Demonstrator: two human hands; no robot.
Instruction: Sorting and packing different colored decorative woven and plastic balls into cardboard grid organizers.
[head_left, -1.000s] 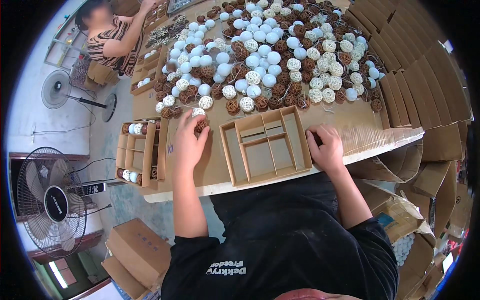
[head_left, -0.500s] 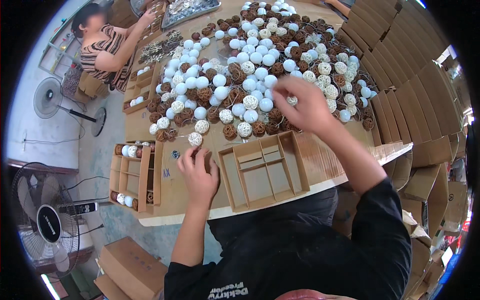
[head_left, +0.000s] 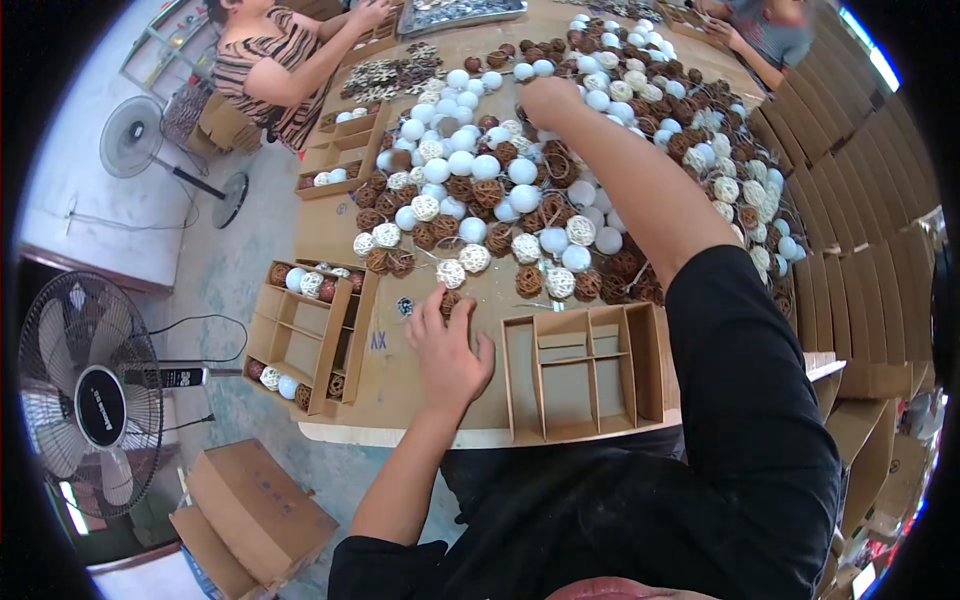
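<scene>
My left hand (head_left: pixel 452 355) rests on the cardboard-covered table, fingers spread and thumb apart. Its fingertips touch or nearly touch a small brown wicker ball (head_left: pixel 450 301), just below a white wicker ball (head_left: pixel 451 272). Far across the pile of balls reaches my right hand (head_left: pixel 551 102); its fingers are hidden from view, so what they hold is unclear. The pile mixes smooth white balls (head_left: pixel 522 171), brown wicker balls (head_left: pixel 487 193) and white wicker balls (head_left: pixel 580 230), some with thin clear strings. Between my arms stands a cardboard divider box (head_left: pixel 567 395) without balls in it.
At the left, another divider box (head_left: pixel 303 350) has balls in its end rows. Stacked cardboard (head_left: pixel 850 200) walls the right side. Two people (head_left: pixel 270 70) work across the table, near a metal tray (head_left: pixel 462 15). Fans (head_left: pixel 100 400) and a carton (head_left: pixel 262 505) stand at left.
My right hand has reached farther away over the pile. My left hand stays by the brown ball. The view has shifted, so the scene sits farther right, and a second person now shows more.
</scene>
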